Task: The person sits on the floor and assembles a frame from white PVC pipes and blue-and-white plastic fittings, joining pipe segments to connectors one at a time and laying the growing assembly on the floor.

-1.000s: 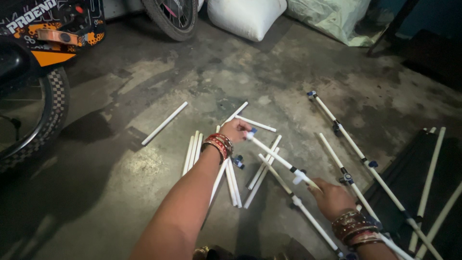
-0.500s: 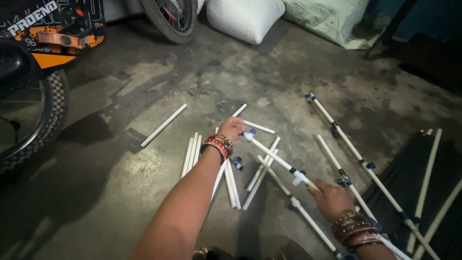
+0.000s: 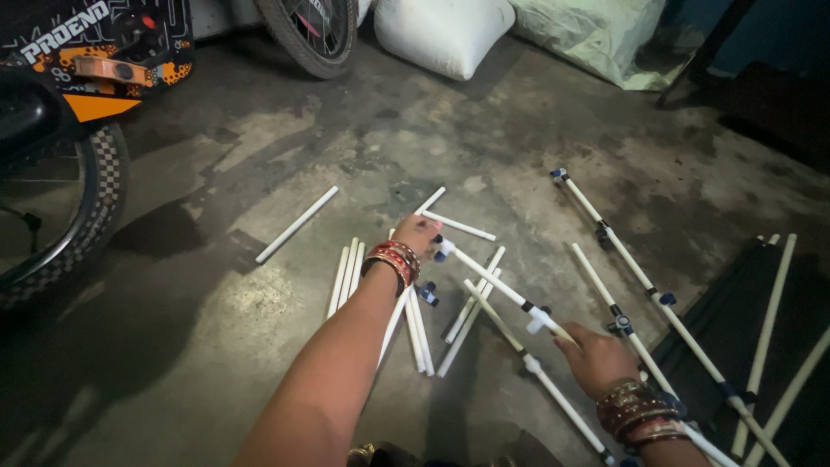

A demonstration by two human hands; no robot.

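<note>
My left hand (image 3: 418,234) is closed around the far end of a white plastic pipe (image 3: 488,279), at a white and blue connector (image 3: 443,248). My right hand (image 3: 596,355) grips the near end of the same pipe, just past a white fitting (image 3: 537,319). The pipe hangs slanted a little above the concrete floor (image 3: 216,329). Both wrists wear red and gold bangles. Under and around the held pipe lie several loose white pipes (image 3: 415,324).
Two long jointed pipe runs (image 3: 635,277) with blue connectors lie to the right. More pipes rest on a dark cloth (image 3: 735,329) at the right edge. A bicycle wheel (image 3: 60,207) stands at left, another wheel (image 3: 304,33) and white sacks (image 3: 443,30) at the back.
My left hand has shifted slightly on the connector at the pipe's far end. The pipe and my right hand stay almost where they were.
</note>
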